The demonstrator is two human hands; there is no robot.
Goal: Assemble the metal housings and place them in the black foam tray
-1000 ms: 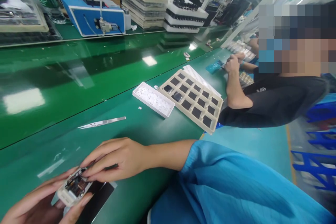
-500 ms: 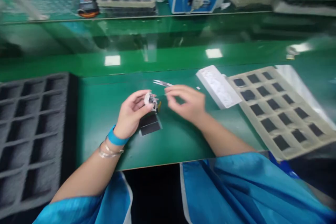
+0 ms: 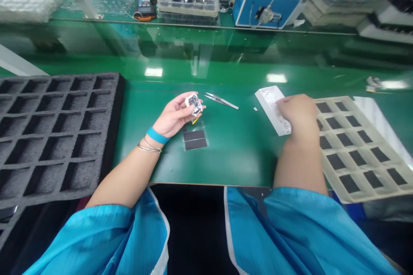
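My left hand [image 3: 176, 115] holds a small white device [image 3: 194, 104] with an exposed circuit board, pinched between thumb and fingertips above the green mat [image 3: 226, 154]. Just below the device a dark rectangular piece [image 3: 194, 139] lies flat on the mat. My right hand [image 3: 297, 114] rests over the near end of a shallow white box [image 3: 267, 96] of tiny parts, its fingers curled down into the box and hidden from me. Metal tweezers [image 3: 221, 100] lie on the mat between the two hands, touched by neither.
A dark grey foam tray [image 3: 48, 129] with several cells sits at the left. A beige tray [image 3: 358, 150] with dark squares sits at the right. Behind the green belt [image 3: 206, 60] stand a blue box [image 3: 267, 8], stacked trays [image 3: 342, 0] and a clear tray [image 3: 189, 2].
My view swung from the right-hand co-worker back to my own bench. My right hand left the device and moved right to the white box; my left hand kept the device.
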